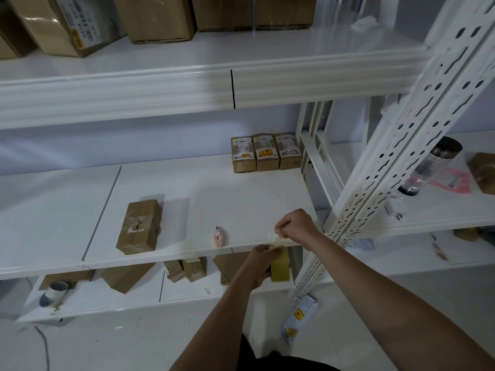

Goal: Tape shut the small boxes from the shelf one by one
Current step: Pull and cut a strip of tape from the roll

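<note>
White shelf [187, 199] | left hand [257, 266] grips tape roll [280, 265] | box labels [267, 152] unreadable

The shelf [203, 199] is white painted metal, smooth with a soft sheen. At nine o'clock on it lies a box [139, 227] of matt brown cardboard — glossy tape patches. The tape roll [280, 265] looks yellowish, slick — plastic film.

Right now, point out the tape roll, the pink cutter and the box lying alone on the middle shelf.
tape roll [280, 266]: head view, on its yellowish outer face.
pink cutter [219, 236]: head view, middle of its body.
box [139, 226]: head view, on its top face, just below the torn seam.
</note>
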`<move>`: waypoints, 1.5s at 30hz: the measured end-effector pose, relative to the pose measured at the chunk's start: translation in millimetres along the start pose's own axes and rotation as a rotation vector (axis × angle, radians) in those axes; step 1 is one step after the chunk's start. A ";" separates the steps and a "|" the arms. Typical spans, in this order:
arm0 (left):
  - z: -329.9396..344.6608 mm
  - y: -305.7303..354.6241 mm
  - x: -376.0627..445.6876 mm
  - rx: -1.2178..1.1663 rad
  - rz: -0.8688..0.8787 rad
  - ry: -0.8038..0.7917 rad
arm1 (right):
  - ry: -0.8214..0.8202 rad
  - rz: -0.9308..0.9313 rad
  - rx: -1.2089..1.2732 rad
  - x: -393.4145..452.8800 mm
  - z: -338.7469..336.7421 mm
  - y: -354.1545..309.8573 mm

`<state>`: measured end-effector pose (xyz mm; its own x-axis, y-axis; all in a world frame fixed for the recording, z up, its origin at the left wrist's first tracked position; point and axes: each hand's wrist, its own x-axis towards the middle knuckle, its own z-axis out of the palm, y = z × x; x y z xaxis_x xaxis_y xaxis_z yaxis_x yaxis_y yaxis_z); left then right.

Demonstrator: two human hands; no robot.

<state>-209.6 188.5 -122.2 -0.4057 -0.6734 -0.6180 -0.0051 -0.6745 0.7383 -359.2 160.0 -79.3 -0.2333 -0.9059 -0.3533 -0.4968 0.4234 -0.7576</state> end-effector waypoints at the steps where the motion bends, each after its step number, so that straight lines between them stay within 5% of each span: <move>1: -0.3 -1.6 0.7 0.007 -0.005 -0.008 | 0.006 -0.004 0.004 -0.5 0.1 1.2; 15: -7.3 0.0 6.8 -0.056 -0.049 0.054 | -0.002 -0.054 0.107 3.6 -1.5 8.3; 19: -0.5 -6.3 9.3 -0.099 -0.050 0.102 | -0.083 -0.038 -0.031 10.2 -4.6 9.8; 25: 3.2 -10.8 11.2 0.034 0.093 0.134 | 0.042 -0.126 -0.227 17.8 14.1 10.7; 45: 0.5 -8.2 22.5 0.107 0.064 0.114 | 0.076 -0.065 -0.352 38.4 34.1 8.7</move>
<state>-219.2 179.1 -142.0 -0.3018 -0.7478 -0.5913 -0.0822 -0.5975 0.7976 -344.0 128.9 -118.2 -0.2462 -0.9341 -0.2587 -0.7670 0.3510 -0.5372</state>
